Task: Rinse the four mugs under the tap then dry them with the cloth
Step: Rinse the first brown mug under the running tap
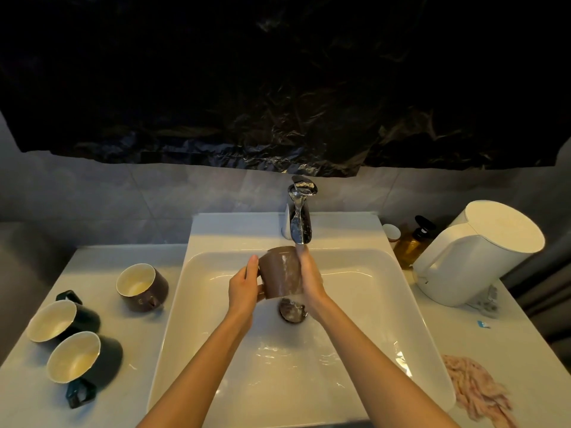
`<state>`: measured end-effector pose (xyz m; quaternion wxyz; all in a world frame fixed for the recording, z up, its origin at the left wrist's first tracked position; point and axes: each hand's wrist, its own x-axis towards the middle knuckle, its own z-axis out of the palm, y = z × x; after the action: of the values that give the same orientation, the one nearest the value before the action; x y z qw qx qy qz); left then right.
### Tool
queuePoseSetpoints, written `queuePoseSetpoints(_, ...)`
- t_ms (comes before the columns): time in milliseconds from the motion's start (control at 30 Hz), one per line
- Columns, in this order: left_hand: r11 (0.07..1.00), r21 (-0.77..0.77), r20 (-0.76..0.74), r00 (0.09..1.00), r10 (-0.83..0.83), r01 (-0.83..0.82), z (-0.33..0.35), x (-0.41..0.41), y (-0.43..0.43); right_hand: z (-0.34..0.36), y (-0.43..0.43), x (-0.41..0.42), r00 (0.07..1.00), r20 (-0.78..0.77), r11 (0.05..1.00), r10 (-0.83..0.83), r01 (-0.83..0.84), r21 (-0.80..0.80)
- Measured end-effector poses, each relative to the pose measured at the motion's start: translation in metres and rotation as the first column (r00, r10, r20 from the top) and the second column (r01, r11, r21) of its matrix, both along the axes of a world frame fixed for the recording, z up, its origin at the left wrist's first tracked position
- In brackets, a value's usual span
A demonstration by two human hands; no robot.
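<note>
The left grip (pixel 244 288) holds the mug (pixel 279 270) at its handle side, with the thumb up on the wall. The right grip (pixel 310 279) lies with straight fingers against the other side. The mug is over the sink (pixel 197 273), in the stream of the tap (pixel 298 211). Three more mugs (pixel 61 316) are on the left bench (pixel 139 329). The brown one (pixel 142 287) has a mark too small to read. The cloth (pixel 475 387) lies on the right.

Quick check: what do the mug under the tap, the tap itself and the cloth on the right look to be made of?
mug: probably glazed ceramic; brown, dull outside with a wet sheen.
tap: polished, chrome-like metal; it shows mirror reflections.
cloth: soft pink fabric, shaggy and crumpled; the fibre cannot be told.
</note>
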<state>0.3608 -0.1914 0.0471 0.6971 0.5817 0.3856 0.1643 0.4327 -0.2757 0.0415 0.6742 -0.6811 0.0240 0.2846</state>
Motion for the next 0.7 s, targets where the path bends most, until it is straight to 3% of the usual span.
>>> queuePoseSetpoints(100,0.984,0.175,-0.084,0.996,-0.025,0.039,-0.005,0.002,0.003,0.006,-0.005,-0.008,0.999,0.037,0.998,-0.026,0.024,0.063)
queuePoseSetpoints(200,0.876,0.445,-0.208,0.973,-0.1,0.185,-0.008,0.0,0.004,0.008,-0.009,-0.006,0.991,0.096,0.996,-0.093,0.091,0.023)
queuePoseSetpoints(300,0.755,0.523,-0.066,0.902,-0.426,0.395,-0.008,-0.015,0.003,0.009,-0.011,0.0,0.983,0.166,0.994,-0.081,0.091,-0.053)
queuePoseSetpoints(367,0.579,0.634,-0.145,0.814,-0.562,0.513,-0.01,-0.025,0.005,0.008,-0.012,0.002,0.974,0.22,0.993,-0.055,0.076,-0.091)
queuePoseSetpoints(433,0.404,0.749,-0.289,0.808,-0.513,0.524,-0.012,-0.025,0.004,0.01,-0.012,-0.001,0.965,0.261,0.991,-0.036,0.068,-0.114)
queuePoseSetpoints(467,0.383,0.778,-0.312,0.835,-0.454,0.498,-0.012,-0.022,0.001,0.011,-0.011,-0.004,0.96,0.278,0.989,-0.029,0.068,-0.133)
queuePoseSetpoints(567,0.37,0.834,-0.311,0.902,-0.299,0.41,-0.01,-0.01,-0.008,0.011,-0.005,-0.012,0.957,0.285,0.978,-0.059,0.113,-0.178)
queuePoseSetpoints(700,0.386,0.833,-0.303,0.911,-0.28,0.396,-0.01,-0.004,-0.012,0.009,-0.001,-0.02,0.903,0.411,0.96,-0.129,0.218,-0.178)
